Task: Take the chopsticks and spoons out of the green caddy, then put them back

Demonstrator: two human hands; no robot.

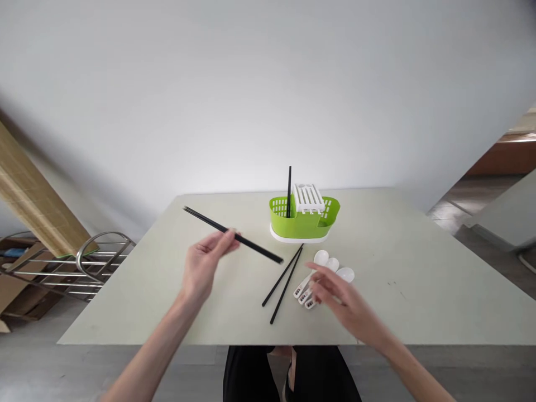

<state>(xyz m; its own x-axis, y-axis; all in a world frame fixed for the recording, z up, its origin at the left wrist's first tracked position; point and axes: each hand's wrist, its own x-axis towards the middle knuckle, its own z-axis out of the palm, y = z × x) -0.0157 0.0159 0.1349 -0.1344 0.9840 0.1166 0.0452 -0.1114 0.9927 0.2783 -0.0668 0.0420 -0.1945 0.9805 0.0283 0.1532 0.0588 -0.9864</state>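
Observation:
My left hand [209, 257] pinches a pair of black chopsticks [255, 245] between thumb and fingers, held slanting above the table. My right hand [341, 298] is over several white spoons [321, 258], its fingers apart and partly hiding their handles; nothing shows in its grasp. Between the two hands, two more black chopsticks [285, 285] lie on the table, meeting at their far tips. Behind them stands a green cutlery basket [301, 226] with a white base. Black chopsticks [289, 190] stand upright in its left compartment, and a white slatted piece [309, 198] sits across its middle.
The pale table [142, 301] reaches back to a white wall [268, 89]. To the left are a metal rack [84, 268] and a long leaning tan board [37, 190]. My legs are below the table's front edge.

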